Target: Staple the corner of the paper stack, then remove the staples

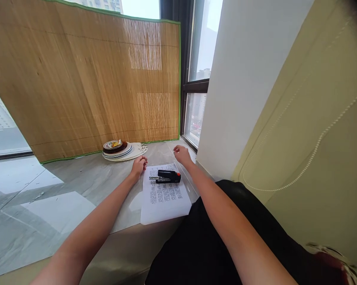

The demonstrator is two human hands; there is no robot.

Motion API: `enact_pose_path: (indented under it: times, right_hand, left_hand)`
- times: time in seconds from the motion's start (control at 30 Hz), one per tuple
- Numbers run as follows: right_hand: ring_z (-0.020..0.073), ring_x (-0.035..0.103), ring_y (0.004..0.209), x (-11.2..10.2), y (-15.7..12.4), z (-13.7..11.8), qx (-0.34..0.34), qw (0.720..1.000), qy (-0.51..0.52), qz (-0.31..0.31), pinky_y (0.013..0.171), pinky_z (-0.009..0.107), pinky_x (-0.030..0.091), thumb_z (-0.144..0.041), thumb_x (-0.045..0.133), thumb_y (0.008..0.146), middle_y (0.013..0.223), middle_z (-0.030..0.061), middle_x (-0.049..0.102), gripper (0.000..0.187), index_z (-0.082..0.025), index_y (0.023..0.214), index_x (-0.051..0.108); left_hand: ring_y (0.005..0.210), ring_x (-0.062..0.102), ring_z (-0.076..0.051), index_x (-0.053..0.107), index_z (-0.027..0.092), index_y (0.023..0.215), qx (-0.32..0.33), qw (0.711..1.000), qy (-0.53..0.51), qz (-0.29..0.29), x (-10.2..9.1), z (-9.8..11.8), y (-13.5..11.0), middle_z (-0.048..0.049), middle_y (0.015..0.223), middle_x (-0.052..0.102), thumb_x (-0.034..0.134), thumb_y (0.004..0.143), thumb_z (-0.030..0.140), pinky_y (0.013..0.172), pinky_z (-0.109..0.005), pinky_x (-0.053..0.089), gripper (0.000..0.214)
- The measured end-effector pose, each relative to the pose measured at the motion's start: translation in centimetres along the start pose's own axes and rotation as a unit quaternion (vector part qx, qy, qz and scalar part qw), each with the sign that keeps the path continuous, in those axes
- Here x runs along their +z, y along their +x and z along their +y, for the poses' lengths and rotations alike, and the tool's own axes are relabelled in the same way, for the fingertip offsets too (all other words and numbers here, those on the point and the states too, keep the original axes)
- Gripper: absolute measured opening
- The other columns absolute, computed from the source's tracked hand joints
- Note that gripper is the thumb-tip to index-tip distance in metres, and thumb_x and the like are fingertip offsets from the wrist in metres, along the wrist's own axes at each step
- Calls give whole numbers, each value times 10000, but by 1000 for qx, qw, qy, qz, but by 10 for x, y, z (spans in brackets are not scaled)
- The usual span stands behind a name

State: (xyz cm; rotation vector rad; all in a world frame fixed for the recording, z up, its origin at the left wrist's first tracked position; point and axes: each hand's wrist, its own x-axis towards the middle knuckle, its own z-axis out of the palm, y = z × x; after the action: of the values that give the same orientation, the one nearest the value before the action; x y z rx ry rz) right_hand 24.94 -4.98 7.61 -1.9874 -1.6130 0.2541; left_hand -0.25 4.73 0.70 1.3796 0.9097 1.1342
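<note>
A stack of printed white paper (pixel 163 198) lies on the grey marble sill (pixel 86 186) in front of me. A black stapler (pixel 166 176) with a red button rests on the top part of the paper. My left hand (pixel 139 164) sits at the paper's upper left corner with its fingers curled in, holding nothing that I can see. My right hand (pixel 182 153) hovers just beyond the paper's top right corner, fingers loosely bent, apparently holding nothing. Both forearms reach forward over the sill.
A stack of plates (pixel 120 150) with a small dish on top stands beyond the paper, by a bamboo blind (pixel 86 79) leaning against the window. A white wall (pixel 243 79) and a beige curtain (pixel 315 118) close the right side. Black clothing (pixel 214 245) covers my lap.
</note>
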Motion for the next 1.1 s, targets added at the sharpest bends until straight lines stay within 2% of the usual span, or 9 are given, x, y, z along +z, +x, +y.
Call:
enact_pose_path:
  times: [0.07, 0.13, 0.23, 0.33, 0.5, 0.7, 0.8, 0.9, 1.1]
  right_hand:
    - [169, 715, 1035, -3, -10, -14, -126, 986, 80, -76, 846, 251, 530, -342, 552, 1041, 1199, 74, 770, 300, -233, 1272, 709]
    - [168, 708, 1000, -1, -21, -22, -209, 960, 100, -158, 827, 250, 527, -486, 669, 980, 1187, 55, 771, 361, -241, 1242, 709]
    - [216, 701, 1058, 8, -35, -24, -245, 942, 12, -229, 830, 267, 518, -577, 825, 829, 1239, 76, 755, 584, -238, 1283, 681]
    - [258, 701, 1076, 16, -41, -24, -265, 924, -88, -262, 817, 278, 501, -493, 854, 813, 1207, 105, 760, 550, -217, 1260, 691]
    - [265, 717, 1041, 15, -40, -31, -215, 943, -132, -219, 762, 277, 482, -424, 776, 883, 1191, 115, 762, 380, -206, 1187, 707]
    - [284, 723, 1068, -2, -42, -31, -149, 965, -167, -136, 796, 313, 503, -344, 686, 925, 1252, 146, 738, 366, -211, 1266, 679]
    - [301, 730, 1067, -8, -45, -30, -150, 958, -203, -139, 828, 342, 517, -287, 688, 901, 1238, 163, 739, 350, -202, 1241, 697]
    - [315, 737, 1071, -11, -48, -30, -154, 954, -216, -139, 839, 359, 524, -270, 683, 896, 1220, 165, 744, 343, -198, 1230, 708]
    - [322, 743, 1065, -9, -48, -29, -167, 950, -222, -141, 844, 369, 531, -266, 692, 885, 1208, 169, 752, 315, -199, 1190, 731]
  left_hand:
    - [446, 357, -78, 623, 201, 843, -29, 998, -44, -24, 3, 1, -2, 51, 643, 482, 598, 667, 233, 438, -201, 217, 181]
    - [423, 304, -64, 614, 194, 824, -39, 997, -58, -43, 4, 3, -3, 62, 625, 417, 602, 670, 257, 418, -193, 168, 167]
    - [410, 245, -44, 581, 191, 786, -49, 993, -83, -62, 5, 5, -5, 69, 634, 383, 623, 690, 293, 401, -186, 133, 147]
    - [416, 237, -46, 638, 177, 838, -60, 990, -100, -74, 7, 6, -7, 71, 642, 358, 628, 722, 324, 386, -187, 147, 188]
    - [467, 340, -55, 754, 141, 972, -36, 992, -81, -89, 11, 5, -10, 24, 714, 477, 697, 812, 371, 391, -191, 193, 286]
    - [659, 612, -149, 780, 165, 1194, 78, 993, 48, -74, 11, 4, -13, -80, 940, 739, 869, 758, 444, 494, -243, 435, 526]
    - [799, 700, -234, 812, 170, 1080, 110, 985, 105, -80, 9, 3, -13, -114, 962, 790, 903, 726, 490, 606, -298, 534, 486]
    - [880, 741, -277, 837, 181, 969, 122, 973, 149, -125, 9, 1, -13, -121, 969, 813, 892, 734, 504, 777, -373, 593, 404]
    - [991, 761, -315, 857, 224, 941, 143, 946, 203, -209, 16, 1, -18, -109, 1041, 830, 844, 782, 491, 966, -446, 572, 312]
